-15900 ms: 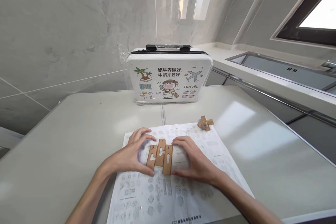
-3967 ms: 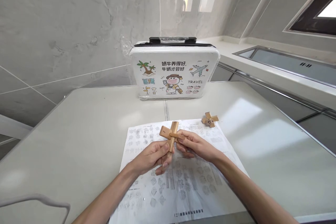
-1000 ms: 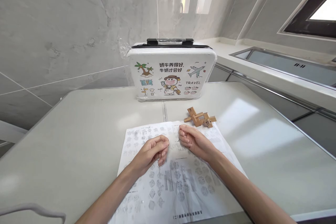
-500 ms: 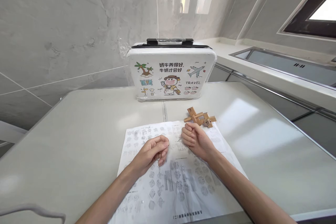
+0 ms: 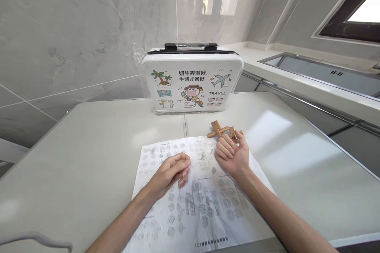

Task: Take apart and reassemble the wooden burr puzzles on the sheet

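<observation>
Wooden cross (image 5: 218, 130) sits by the paper's (image 5: 208, 209) far edge, marked flat bar angled far-left to near-right. Right hand (image 5: 233, 154) is loosely curled closed just nearer the person; left hand (image 5: 173, 170) is curled closed too.

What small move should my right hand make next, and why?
Probably ease the right hand slightly back toward you: in this view its fingers partly cover the wooden pieces at the far edge of the printed sheet, and I can't tell whether they touch.
</observation>
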Demonstrator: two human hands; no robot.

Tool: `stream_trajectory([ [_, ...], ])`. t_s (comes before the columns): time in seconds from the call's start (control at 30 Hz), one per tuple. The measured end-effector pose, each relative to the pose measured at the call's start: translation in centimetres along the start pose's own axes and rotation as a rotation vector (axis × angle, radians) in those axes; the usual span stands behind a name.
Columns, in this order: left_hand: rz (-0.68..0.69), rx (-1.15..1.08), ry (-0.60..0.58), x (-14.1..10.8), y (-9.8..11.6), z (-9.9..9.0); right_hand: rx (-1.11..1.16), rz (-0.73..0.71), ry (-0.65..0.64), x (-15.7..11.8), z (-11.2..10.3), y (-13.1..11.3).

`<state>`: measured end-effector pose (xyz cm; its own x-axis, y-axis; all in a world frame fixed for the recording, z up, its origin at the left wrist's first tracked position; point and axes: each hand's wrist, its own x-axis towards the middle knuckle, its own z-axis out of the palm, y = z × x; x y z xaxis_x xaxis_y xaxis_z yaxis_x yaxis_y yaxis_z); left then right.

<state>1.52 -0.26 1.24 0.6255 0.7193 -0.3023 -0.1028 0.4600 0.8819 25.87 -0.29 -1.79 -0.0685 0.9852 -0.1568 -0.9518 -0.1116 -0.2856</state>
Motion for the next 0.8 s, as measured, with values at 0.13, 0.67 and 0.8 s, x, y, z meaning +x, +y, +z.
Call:
stream_trajectory([
  [0.13,-0.002,0.001,0.007,0.0,0.0,0.1,0.007,-0.021,-0.023,0.3,-0.7,-0.3],
  [0.67,-0.008,0.007,0.004,0.0,0.0,0.0,0.139,0.025,-0.027,0.8,-2.5,-1.3],
  [0.8,-0.008,0.005,-0.001,0.0,-0.1,-0.1,0.148,0.020,-0.042,0.8,-2.7,-1.3],
])
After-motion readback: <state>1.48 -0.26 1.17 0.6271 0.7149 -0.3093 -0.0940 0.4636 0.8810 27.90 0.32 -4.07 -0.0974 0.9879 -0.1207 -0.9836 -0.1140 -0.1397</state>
